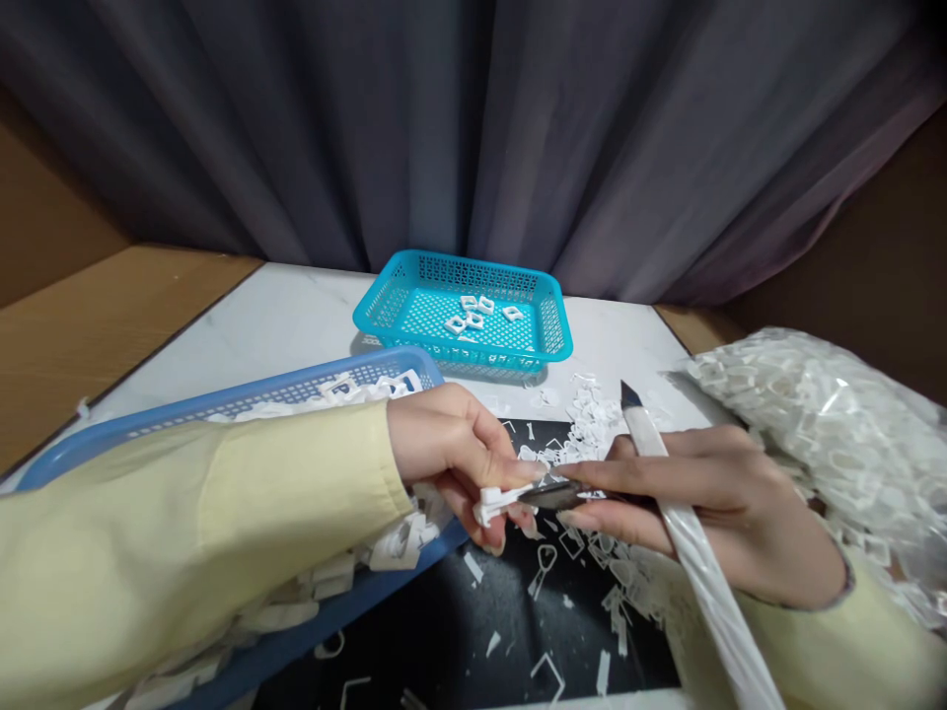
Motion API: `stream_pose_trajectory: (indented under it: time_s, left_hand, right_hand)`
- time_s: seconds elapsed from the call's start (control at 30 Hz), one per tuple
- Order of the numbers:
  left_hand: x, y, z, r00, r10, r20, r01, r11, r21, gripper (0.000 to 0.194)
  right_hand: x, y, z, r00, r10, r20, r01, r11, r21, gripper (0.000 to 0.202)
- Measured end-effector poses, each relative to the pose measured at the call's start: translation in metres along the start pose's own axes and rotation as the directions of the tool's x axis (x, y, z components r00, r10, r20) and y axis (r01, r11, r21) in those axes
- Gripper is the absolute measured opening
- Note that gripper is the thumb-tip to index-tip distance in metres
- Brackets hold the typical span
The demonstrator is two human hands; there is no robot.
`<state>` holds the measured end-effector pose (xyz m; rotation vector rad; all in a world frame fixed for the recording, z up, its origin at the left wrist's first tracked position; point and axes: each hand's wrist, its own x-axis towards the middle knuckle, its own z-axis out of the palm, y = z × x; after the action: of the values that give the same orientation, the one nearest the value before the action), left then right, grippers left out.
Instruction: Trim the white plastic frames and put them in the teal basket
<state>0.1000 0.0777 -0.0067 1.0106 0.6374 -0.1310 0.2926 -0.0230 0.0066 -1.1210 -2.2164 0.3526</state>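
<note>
My left hand (463, 444) pinches a small white plastic part (497, 503) between thumb and fingers, above the black mat. Touching this part is a dark, pointed metal tool (553, 493), held by the thumb and forefinger of my right hand (710, 503); its exact kind is not clear. A craft knife (681, 503) with a white-wrapped handle and a dark slanted tip is also tucked between my right fingers, its tip pointing up and away. The fingertips of both hands nearly meet at the part.
Trimmed white scraps (592, 424) litter the black mat (444, 631). A blue basket (222, 399) full of white parts stands at left, partly under my left sleeve. Behind sits a turquoise basket (463, 352) with several white frames. At right bulges a clear bag (836, 414) of white pieces.
</note>
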Motion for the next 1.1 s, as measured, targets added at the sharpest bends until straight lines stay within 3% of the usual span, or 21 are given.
stream_pose_trajectory:
  time_s: [0.5,0.67,1.1]
  left_hand:
    - [0.0062,-0.0020,-0.0023,0.999,-0.050,0.013,0.049,0.998,0.046,0.021]
    - [0.0073,-0.0055,-0.0024,1.000,0.011,0.013,-0.011,1.000,0.018,0.024]
    - [0.0054,-0.0013,-0.0036,0.997,-0.068,0.039,0.068,0.998,0.012,0.019]
  right_hand:
    - [-0.0027,0.0021,0.0037,1.000,-0.021,0.019,0.021,1.000,-0.006,0.020]
    - [-0.0016,0.0013,0.0015,1.000,-0.026,-0.003,0.026,1.000,-0.001,0.021]
    - [-0.0019,0.0006,0.0009,0.999,-0.023,0.027,0.023,1.000,0.002,0.020]
